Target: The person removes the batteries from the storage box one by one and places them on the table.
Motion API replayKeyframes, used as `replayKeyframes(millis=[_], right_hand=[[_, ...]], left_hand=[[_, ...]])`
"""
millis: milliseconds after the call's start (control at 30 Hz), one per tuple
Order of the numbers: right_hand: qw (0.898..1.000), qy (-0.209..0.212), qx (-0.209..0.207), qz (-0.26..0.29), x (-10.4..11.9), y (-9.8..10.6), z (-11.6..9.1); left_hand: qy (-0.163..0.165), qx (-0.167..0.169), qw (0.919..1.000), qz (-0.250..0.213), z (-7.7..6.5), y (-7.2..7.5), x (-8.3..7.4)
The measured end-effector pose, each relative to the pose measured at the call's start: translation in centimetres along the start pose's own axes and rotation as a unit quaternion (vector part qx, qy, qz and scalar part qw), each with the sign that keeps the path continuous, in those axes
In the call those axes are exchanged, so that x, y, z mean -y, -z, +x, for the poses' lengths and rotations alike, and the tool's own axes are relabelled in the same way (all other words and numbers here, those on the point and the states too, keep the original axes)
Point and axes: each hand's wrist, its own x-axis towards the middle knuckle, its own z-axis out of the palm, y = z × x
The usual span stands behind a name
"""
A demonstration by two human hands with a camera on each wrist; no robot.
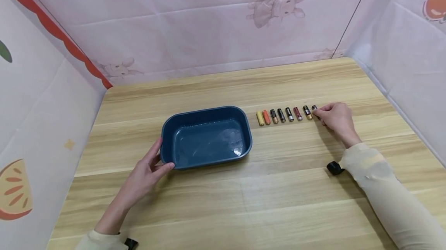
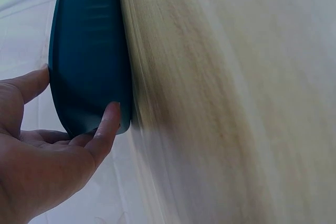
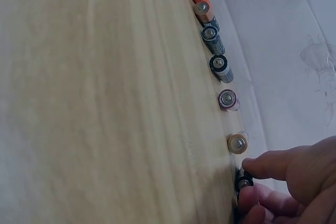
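A dark blue rectangular plastic basin (image 1: pixel 209 163) sits on the table. My left hand (image 1: pixel 144 178) grips its near left corner, with the thumb at the front rim and the fingers along the left side. In the left wrist view, that hand (image 2: pixel 58 156) spans the end of the basin (image 2: pixel 92 51). Right of the basin, several batteries lie in a row, from a yellow battery (image 1: pixel 260 118) and an orange battery (image 1: pixel 266 117) to a black and copper battery (image 1: pixel 307 112). At the row's right end my right hand (image 1: pixel 336 120) pinches a black battery (image 3: pixel 244 181) between thumb and fingers.
The wood-grain table (image 1: pixel 244 203) reaches back to a pink wall covering (image 1: pixel 209 41) with rabbit prints. Patterned white sheets stand at both sides. A black device (image 1: pixel 335 168) is strapped at the right wrist, and another (image 1: pixel 131 243) at the left.
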Motion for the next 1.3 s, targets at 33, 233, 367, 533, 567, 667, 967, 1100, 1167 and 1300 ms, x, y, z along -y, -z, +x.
replayKeyframes(millis=[33, 233, 367, 533, 567, 667, 967, 1100, 1167, 1300], right_hand=[[1.0, 0.001, 0.0, -0.002, 0.0, 0.0, 0.04], [1.0, 0.005, 0.008, -0.018, -0.02, 0.05, 0.11], [1.0, 0.007, 0.013, -0.026, 0.06, 0.12, 0.11], [0.999, 0.01, 0.016, -0.031, 0.21, 0.14, 0.15], [0.999, 0.01, 0.016, -0.033, 0.24, 0.14, 0.16], [0.999, 0.007, 0.019, -0.034, 0.32, 0.16, 0.14], [0.999, -0.003, 0.021, -0.031, 0.27, 0.25, 0.1], [0.999, -0.001, 0.02, -0.028, 0.08, 0.36, 0.11], [1.0, 0.0, 0.016, -0.022, 0.0, 0.41, 0.07], [1.0, 0.007, 0.001, -0.016, -0.25, 0.51, 0.08]], left_hand=[[0.001, 0.0, 1.0, -0.001, -0.01, 0.0, 0.01], [0.001, -0.003, 1.0, -0.006, 0.02, 0.05, 0.0], [0.001, -0.003, 1.0, -0.002, -0.02, 0.02, -0.03], [0.002, -0.004, 1.0, 0.0, -0.03, 0.01, -0.13], [0.002, -0.003, 1.0, 0.001, -0.02, 0.0, -0.15], [0.003, -0.004, 1.0, 0.004, 0.01, 0.05, -0.18], [0.004, -0.003, 1.0, 0.007, -0.03, 0.02, -0.02], [-0.002, -0.003, 1.0, 0.003, -0.01, -0.02, 0.11], [-0.005, -0.004, 1.0, 0.004, 0.0, -0.03, 0.16], [-0.002, -0.009, 0.9999, 0.008, -0.02, 0.09, 0.11]])
